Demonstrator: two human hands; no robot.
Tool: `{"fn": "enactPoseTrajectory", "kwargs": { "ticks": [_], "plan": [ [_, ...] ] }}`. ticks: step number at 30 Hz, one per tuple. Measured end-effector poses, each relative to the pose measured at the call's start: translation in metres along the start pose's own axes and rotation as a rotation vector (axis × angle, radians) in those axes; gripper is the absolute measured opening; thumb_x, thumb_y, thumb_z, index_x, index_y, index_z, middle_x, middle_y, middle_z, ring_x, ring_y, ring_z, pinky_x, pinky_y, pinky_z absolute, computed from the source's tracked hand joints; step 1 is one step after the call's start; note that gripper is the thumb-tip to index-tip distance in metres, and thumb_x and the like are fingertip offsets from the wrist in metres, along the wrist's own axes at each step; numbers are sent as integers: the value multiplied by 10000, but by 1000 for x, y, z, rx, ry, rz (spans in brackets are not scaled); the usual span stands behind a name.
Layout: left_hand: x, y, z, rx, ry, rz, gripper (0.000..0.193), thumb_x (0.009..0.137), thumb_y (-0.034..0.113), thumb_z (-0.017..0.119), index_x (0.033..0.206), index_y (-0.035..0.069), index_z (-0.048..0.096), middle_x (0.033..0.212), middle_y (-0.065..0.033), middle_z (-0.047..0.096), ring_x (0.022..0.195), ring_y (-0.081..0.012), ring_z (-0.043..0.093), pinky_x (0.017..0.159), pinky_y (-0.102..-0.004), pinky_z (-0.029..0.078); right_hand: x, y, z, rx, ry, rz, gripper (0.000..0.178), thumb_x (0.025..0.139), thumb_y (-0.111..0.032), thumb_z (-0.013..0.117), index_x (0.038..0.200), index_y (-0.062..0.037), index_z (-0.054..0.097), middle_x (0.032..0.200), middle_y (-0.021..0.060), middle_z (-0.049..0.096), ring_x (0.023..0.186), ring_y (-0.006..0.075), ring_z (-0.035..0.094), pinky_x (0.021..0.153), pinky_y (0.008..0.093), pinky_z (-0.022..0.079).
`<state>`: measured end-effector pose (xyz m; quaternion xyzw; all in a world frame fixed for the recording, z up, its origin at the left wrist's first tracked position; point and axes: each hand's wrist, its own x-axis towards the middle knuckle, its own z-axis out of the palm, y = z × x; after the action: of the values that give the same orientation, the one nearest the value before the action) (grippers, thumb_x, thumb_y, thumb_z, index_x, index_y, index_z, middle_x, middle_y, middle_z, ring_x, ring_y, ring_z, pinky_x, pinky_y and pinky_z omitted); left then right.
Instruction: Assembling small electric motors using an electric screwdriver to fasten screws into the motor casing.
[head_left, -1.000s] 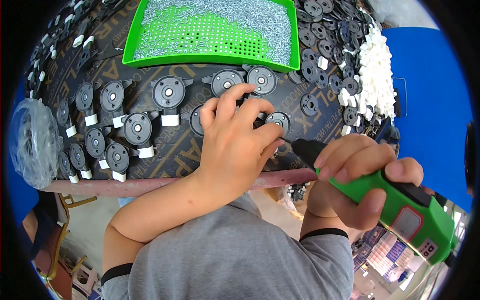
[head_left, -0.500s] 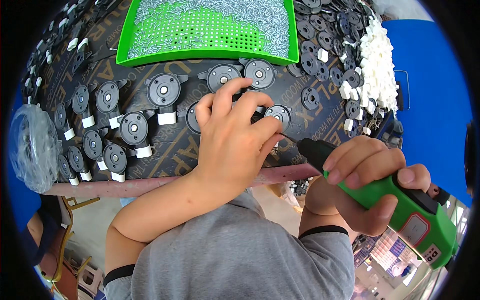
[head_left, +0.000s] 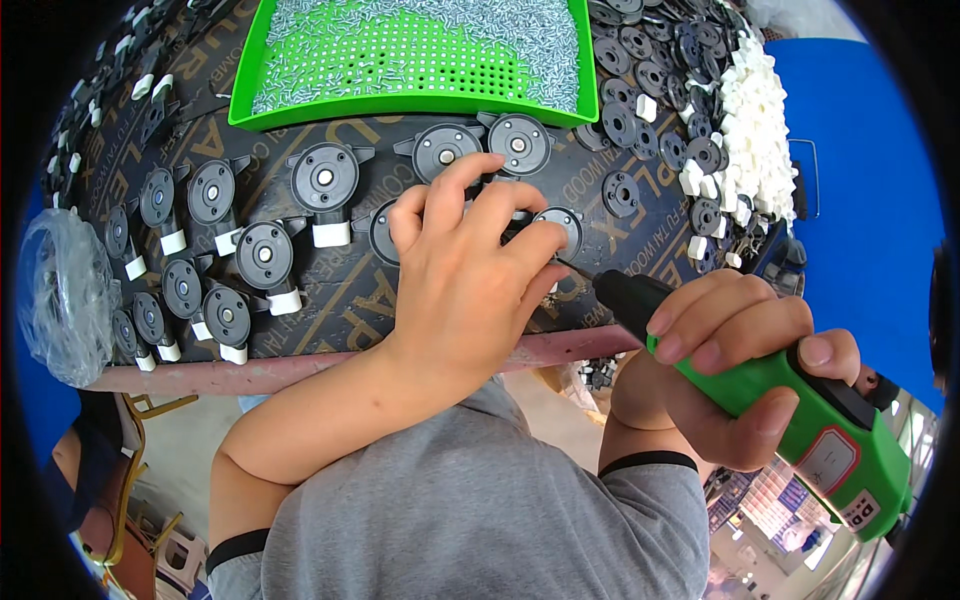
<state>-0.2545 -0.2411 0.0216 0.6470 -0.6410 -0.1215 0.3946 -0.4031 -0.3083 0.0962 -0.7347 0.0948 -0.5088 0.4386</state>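
My left hand point(head_left: 465, 270) arches over a group of black round plastic parts, its fingers bent and its index finger and thumb on the edge of one black round part point(head_left: 568, 228). The palm hides much of that part. A green electric screwdriver point(head_left: 760, 385) is wrapped in my right hand point(head_left: 745, 350). Its thin bit points left and up, reaching the near edge of the held part beside my left fingertips; the exact contact point is hidden. Two more round parts, one with a silver centre point(head_left: 447, 157) and its neighbour point(head_left: 519, 145), lie just beyond my left fingers.
A green perforated tray point(head_left: 400, 103) of small silver screws stands at the far side. Several black round assemblies with white end pieces point(head_left: 325, 178) lie at the left, near a clear plastic bag point(head_left: 68, 295). Black discs point(head_left: 620, 194) and a white heap of small pieces point(head_left: 752, 135) fill the right.
My left index finger has shifted slightly up along the part's edge. The screwdriver stays nearly in place, its bit still at the part. The table scene sits marginally further left.
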Motion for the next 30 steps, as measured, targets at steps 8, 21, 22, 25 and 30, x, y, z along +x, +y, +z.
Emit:
{"fn": "enactPoseTrajectory", "kwargs": {
  "ticks": [8, 21, 22, 25, 30],
  "plan": [
    [3, 4, -2, -1, -6, -37, 530, 649, 156, 835, 1145, 109, 657, 1102, -19, 591, 1218, -284, 480, 957, -469, 303, 5, 1, -1, 2, -32, 2, 315, 974, -244, 495, 1211, -51, 421, 698, 113, 519, 527, 225, 540, 477, 368, 492],
    [0, -1, 0, 58, 24, 30, 456, 672, 183, 791, 1096, 70, 665, 1045, -41, 605, 1205, -279, 495, 949, -463, 326, 10, 8, 16, -42, 6, 33, 235, 962, -205, 501, 1132, -68, 413, 675, 104, 510, 487, 199, 484, 460, 351, 470],
    [0, 0, 3, 38, 39, 44, 449, 670, 186, 783, 1084, 64, 661, 1036, -46, 600, 1192, -277, 502, 945, -466, 333, 6, 6, 27, -58, 172, 75, 215, 956, -197, 500, 1107, -73, 410, 668, 105, 508, 482, 197, 467, 473, 359, 470],
    [-3, -2, 8, 100, 66, 59, 468, 681, 227, 765, 1091, 43, 634, 1030, -53, 584, 1197, -262, 483, 949, -450, 349, 2, 3, 40, -130, 342, 95, 249, 947, -202, 506, 1138, -62, 427, 667, 116, 510, 501, 215, 485, 487, 368, 478],
    [-11, 0, 10, 209, 31, 27, 550, 709, 309, 768, 1194, 100, 613, 1143, -8, 566, 1231, -233, 457, 961, -446, 338, 17, 5, 23, -85, 97, 107, 390, 929, -306, 661, 1125, -55, 435, 648, 116, 549, 564, 248, 562, 569, 401, 538]
  ]
}}
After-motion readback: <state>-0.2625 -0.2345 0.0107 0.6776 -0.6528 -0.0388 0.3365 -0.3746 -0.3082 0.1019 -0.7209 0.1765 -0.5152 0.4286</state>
